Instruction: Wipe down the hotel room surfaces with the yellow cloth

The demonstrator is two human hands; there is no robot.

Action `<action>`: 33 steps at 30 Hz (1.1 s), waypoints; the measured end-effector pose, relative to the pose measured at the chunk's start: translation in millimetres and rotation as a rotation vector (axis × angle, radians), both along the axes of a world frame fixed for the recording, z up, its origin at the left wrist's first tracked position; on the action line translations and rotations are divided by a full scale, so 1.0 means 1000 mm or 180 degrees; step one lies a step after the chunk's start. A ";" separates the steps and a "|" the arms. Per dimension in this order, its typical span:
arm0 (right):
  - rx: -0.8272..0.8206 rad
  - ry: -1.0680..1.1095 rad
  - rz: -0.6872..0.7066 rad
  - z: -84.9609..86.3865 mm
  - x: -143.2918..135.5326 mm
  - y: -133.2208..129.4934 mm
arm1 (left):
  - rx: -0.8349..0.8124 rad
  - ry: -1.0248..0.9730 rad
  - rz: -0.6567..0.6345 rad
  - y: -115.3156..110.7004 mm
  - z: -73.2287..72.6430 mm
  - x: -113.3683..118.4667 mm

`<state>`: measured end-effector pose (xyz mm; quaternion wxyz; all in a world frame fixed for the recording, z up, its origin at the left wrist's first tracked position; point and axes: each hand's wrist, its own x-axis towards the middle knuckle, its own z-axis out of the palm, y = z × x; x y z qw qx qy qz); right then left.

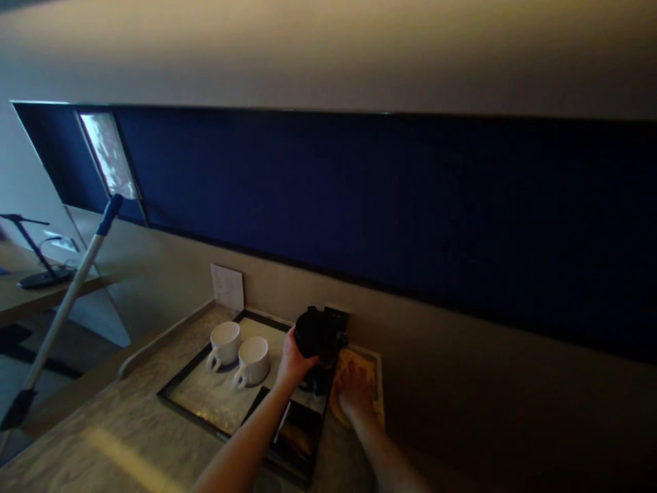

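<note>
My left hand point(294, 361) is closed round a black appliance point(317, 333), which looks like a small coffee maker or kettle, at the back right of a dark-rimmed tray point(189, 415). To the right of the tray, my right hand point(355, 392) lies with spread fingers on a yellow cloth point(339, 404), pressing it against the counter near the wall. Two white cups point(226, 342) point(253, 359) stand upright on the tray, left of my left hand. A black box point(298, 431) with items in it sits at the tray's front right.
A white card point(228, 287) leans on the wall behind the tray. On the left, a long pole with a blue grip point(76, 281) slants past the stone counter point(102, 438). A lamp point(46, 274) stands on a desk farther left.
</note>
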<state>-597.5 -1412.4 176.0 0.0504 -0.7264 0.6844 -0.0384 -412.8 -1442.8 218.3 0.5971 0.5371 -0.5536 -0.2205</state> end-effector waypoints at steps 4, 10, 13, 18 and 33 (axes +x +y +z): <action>-0.0603 0.0021 0.0077 0.014 -0.012 -0.042 | 0.0005 -0.0111 -0.0191 -0.001 0.001 0.005; -0.0288 -0.0057 -0.0012 -0.002 -0.007 -0.006 | 0.0206 -0.0615 -0.0444 0.050 0.020 0.063; -0.0273 -0.0139 0.0117 -0.023 -0.007 0.044 | -0.0222 -0.1160 -0.0231 0.102 0.008 0.149; -0.0415 -0.0021 -0.0578 -0.058 0.023 0.166 | 0.0057 -0.1966 0.0692 0.171 -0.046 0.339; 0.0031 -0.1221 0.0462 -0.046 0.498 0.144 | 0.1877 -0.2050 0.0282 0.209 -0.095 0.444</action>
